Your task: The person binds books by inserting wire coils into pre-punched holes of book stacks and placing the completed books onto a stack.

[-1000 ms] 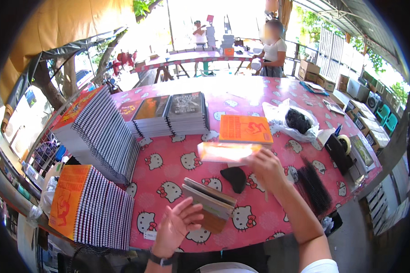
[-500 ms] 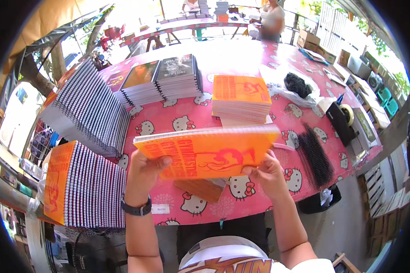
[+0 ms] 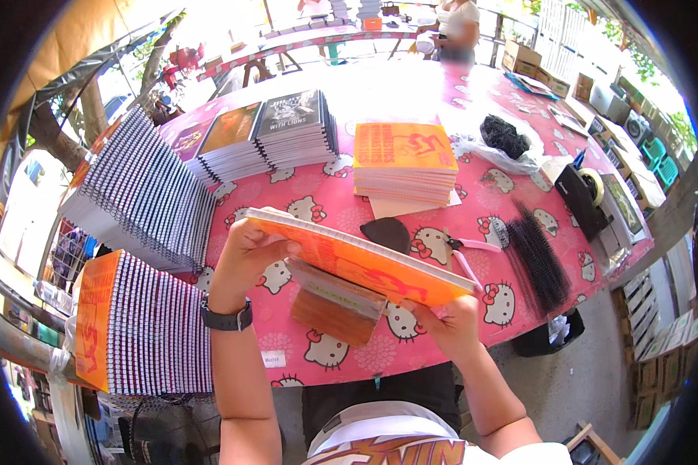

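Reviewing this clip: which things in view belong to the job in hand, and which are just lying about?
Likely part of the job:
orange book, held by left hand and right hand
stack of orange books
black coils
pink-handled tool

Apparently just lying about:
plastic bag
cardboard boxes
green chairs

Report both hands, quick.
Left hand: closed on the left end of an orange book.
Right hand: closed on the same orange book's right end.
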`<state>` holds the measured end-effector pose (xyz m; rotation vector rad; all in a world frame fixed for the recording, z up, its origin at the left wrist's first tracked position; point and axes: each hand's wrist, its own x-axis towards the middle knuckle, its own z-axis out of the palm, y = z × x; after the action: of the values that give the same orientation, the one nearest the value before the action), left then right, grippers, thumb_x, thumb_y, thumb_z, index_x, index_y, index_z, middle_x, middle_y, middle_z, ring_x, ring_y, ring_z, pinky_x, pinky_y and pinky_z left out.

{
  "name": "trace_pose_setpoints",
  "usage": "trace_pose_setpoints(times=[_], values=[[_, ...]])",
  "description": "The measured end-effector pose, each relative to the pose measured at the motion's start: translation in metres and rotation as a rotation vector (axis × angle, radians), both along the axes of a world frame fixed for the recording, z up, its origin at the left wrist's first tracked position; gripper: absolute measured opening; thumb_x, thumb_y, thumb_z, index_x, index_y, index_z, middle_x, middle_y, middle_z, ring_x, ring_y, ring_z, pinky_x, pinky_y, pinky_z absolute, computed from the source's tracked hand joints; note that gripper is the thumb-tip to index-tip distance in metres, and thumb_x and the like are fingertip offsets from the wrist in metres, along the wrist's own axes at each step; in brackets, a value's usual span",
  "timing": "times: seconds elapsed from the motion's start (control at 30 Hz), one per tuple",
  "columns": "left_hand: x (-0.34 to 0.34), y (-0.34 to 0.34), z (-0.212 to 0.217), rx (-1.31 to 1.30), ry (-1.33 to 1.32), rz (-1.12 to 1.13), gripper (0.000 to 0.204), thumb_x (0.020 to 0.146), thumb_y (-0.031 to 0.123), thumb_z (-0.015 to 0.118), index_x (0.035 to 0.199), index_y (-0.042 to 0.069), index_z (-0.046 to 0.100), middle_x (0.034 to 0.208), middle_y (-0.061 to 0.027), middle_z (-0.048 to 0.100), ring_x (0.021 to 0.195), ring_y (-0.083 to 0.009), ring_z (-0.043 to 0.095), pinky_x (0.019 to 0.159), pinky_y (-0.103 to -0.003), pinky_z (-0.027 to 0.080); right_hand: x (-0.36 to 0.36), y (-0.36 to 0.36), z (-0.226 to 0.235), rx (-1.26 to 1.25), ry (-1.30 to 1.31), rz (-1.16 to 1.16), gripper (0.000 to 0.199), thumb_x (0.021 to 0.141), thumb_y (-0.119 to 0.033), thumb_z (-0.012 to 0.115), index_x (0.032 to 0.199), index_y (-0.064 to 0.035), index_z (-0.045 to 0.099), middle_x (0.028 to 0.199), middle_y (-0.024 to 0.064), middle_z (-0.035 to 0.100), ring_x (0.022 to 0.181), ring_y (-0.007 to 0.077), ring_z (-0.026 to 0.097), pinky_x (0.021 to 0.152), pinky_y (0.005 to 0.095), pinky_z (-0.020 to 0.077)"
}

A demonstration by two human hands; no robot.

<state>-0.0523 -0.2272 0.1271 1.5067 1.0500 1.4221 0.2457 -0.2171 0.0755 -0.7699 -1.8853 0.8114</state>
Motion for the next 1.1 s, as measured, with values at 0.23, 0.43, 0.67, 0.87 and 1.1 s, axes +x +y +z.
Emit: trace_pose_setpoints(times=[0.23, 0.43, 0.67, 0.87, 1.1], values=[[0.008, -0.011, -0.053, -0.024, -0.233, 0.228, 0.039, 0.087, 0.022, 0.057, 0.119, 0.001, 0.05, 0.103, -0.0052, 0.056, 0.094, -0.0123, 0.052, 0.084, -0.028, 0.042, -0.035, -0.004, -0.035, -0.184, 0.076, 0.17, 0.077, 0.077, -0.014, 0.07, 0.139, -0.0055, 0.024, 0.139, 0.0205, 0.031, 0.126, 0.0315, 0.036, 0.101, 0.0386, 0.0326], [0.011, -0.032, -0.084, 0.013, -0.282, 0.532, 0.041, 0.09, 0.032, 0.052, 0.116, 0.0, 0.051, 0.096, -0.0054, 0.058, 0.09, -0.0115, 0.053, 0.082, -0.027, 0.041, -0.018, 0.013, -0.03, -0.005, -0.082, 0.278, 0.066, 0.079, -0.017, 0.067, 0.134, -0.0033, 0.032, 0.133, 0.0215, 0.038, 0.123, 0.0318, 0.039, 0.101, 0.0374, 0.0333], [0.033, -0.019, -0.058, 0.025, -0.355, 0.701, 0.03, 0.088, 0.022, 0.055, 0.11, 0.001, 0.054, 0.08, -0.0013, 0.056, 0.063, -0.0053, 0.051, 0.054, -0.017, 0.04, 0.121, 0.127, -0.044, 0.012, -0.35, -0.707, 0.009, 0.077, -0.008, 0.064, 0.084, -0.0029, 0.065, 0.081, 0.0109, 0.066, 0.071, 0.0237, 0.064, 0.065, 0.0322, 0.0498], [0.036, -0.02, -0.051, 0.069, -0.483, 0.728, 0.03, 0.086, 0.013, 0.05, 0.113, 0.001, 0.052, 0.084, -0.0023, 0.056, 0.071, -0.0056, 0.052, 0.059, -0.019, 0.042, 0.126, 0.157, -0.051, -0.184, -0.709, -0.769, 0.023, 0.071, -0.022, 0.073, 0.083, -0.0052, 0.064, 0.088, 0.0113, 0.064, 0.082, 0.0268, 0.063, 0.074, 0.0374, 0.0491], [0.049, -0.03, -0.046, 0.318, 0.319, 1.074, 0.06, 0.091, 0.032, 0.047, 0.14, 0.002, 0.027, 0.142, -0.0174, 0.031, 0.133, -0.0254, 0.028, 0.108, -0.045, 0.016, 0.124, 0.15, -0.045, -0.083, -0.663, -0.744, 0.022, 0.083, -0.02, 0.062, 0.097, -0.0036, 0.06, 0.087, 0.0131, 0.062, 0.082, 0.0267, 0.062, 0.073, 0.037, 0.0482]])
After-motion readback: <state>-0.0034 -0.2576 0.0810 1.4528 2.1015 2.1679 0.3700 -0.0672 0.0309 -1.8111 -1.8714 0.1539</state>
